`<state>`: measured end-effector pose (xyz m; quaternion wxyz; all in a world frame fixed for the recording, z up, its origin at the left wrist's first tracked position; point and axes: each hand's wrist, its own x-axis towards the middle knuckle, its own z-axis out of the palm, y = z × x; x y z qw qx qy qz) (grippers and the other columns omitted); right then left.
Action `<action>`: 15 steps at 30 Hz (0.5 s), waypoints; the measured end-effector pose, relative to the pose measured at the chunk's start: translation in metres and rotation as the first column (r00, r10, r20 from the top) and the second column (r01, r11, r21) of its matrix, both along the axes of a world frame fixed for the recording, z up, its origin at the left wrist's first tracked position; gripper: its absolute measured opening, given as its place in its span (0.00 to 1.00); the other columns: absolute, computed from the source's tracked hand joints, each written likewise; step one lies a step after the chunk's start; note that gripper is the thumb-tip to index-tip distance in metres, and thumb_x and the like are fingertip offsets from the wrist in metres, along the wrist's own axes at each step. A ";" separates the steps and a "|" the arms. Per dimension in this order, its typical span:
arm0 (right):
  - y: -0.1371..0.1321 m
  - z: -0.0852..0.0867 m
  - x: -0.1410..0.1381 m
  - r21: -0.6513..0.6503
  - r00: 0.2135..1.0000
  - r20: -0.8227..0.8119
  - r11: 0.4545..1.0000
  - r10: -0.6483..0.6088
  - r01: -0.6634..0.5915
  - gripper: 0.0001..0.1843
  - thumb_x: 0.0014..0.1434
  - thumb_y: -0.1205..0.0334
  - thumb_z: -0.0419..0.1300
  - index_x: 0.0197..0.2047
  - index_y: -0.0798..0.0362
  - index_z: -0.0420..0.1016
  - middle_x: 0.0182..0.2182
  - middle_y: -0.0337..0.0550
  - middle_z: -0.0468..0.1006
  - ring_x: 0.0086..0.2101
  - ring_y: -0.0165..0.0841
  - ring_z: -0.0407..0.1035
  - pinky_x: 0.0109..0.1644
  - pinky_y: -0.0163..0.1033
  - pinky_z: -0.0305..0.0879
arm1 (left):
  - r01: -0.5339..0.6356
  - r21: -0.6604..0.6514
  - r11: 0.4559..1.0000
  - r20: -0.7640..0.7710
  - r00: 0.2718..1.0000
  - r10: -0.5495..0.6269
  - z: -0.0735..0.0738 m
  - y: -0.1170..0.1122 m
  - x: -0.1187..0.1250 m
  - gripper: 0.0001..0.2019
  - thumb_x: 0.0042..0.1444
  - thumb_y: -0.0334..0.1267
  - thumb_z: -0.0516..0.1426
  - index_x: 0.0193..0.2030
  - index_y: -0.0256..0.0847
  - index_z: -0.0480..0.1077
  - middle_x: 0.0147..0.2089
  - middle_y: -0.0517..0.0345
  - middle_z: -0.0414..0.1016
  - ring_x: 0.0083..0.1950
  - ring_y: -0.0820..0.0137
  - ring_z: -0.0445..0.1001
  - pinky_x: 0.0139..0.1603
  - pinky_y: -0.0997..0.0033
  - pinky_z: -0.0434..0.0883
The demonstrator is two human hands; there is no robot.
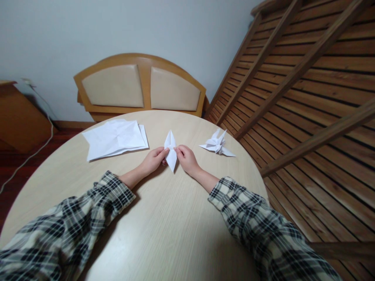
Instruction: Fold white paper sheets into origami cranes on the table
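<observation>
A half-folded white paper piece, long and pointed at both ends, lies near the middle of a round light wooden table. My left hand pinches its left side with closed fingers. My right hand pinches its right side the same way. Both arms wear black-and-white plaid sleeves.
Several flat white paper sheets lie stacked at the table's far left. A finished white paper crane sits at the far right. Behind the table stands a padded wooden chair back. A slatted wooden frame leans on the right.
</observation>
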<state>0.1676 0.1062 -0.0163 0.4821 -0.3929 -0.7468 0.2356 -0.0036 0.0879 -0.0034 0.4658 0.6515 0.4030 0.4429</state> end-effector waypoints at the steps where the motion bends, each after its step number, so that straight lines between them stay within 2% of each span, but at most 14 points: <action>1: 0.000 0.000 0.000 -0.001 1.000 -0.005 1.000 0.007 -0.007 0.17 0.66 0.57 0.51 0.25 0.50 0.60 0.25 0.39 0.65 0.30 0.33 0.61 0.39 0.39 0.60 | -0.007 0.006 1.000 -0.007 1.000 0.007 -0.001 0.000 0.000 0.17 0.59 0.50 0.56 0.27 0.39 0.66 0.22 0.62 0.64 0.24 0.73 0.62 0.26 0.71 0.59; 9: 0.000 -0.001 0.000 -0.121 0.996 -0.066 0.990 0.065 -0.073 0.21 0.67 0.51 0.51 0.24 0.50 0.60 0.24 0.37 0.63 0.29 0.32 0.60 0.36 0.39 0.58 | -0.073 0.056 0.996 -0.052 0.996 0.076 -0.007 0.004 -0.003 0.15 0.59 0.46 0.57 0.26 0.38 0.68 0.21 0.61 0.65 0.23 0.73 0.61 0.25 0.71 0.57; 12: 0.000 -0.002 -0.001 -0.184 0.988 -0.119 0.975 0.103 -0.124 0.22 0.65 0.46 0.53 0.24 0.51 0.63 0.24 0.37 0.64 0.28 0.32 0.60 0.35 0.38 0.58 | -0.068 0.069 0.995 -0.084 0.994 0.074 -0.007 0.004 -0.003 0.15 0.59 0.45 0.56 0.26 0.39 0.68 0.21 0.61 0.65 0.23 0.73 0.60 0.25 0.71 0.56; 15: 0.000 -0.003 -0.003 -0.261 0.974 -0.165 0.946 0.152 -0.192 0.21 0.60 0.42 0.58 0.28 0.52 0.69 0.26 0.38 0.69 0.30 0.32 0.63 0.35 0.38 0.61 | -0.048 0.096 0.994 -0.109 0.992 0.058 -0.007 0.003 -0.002 0.15 0.60 0.46 0.56 0.26 0.38 0.69 0.21 0.61 0.65 0.23 0.73 0.60 0.25 0.71 0.57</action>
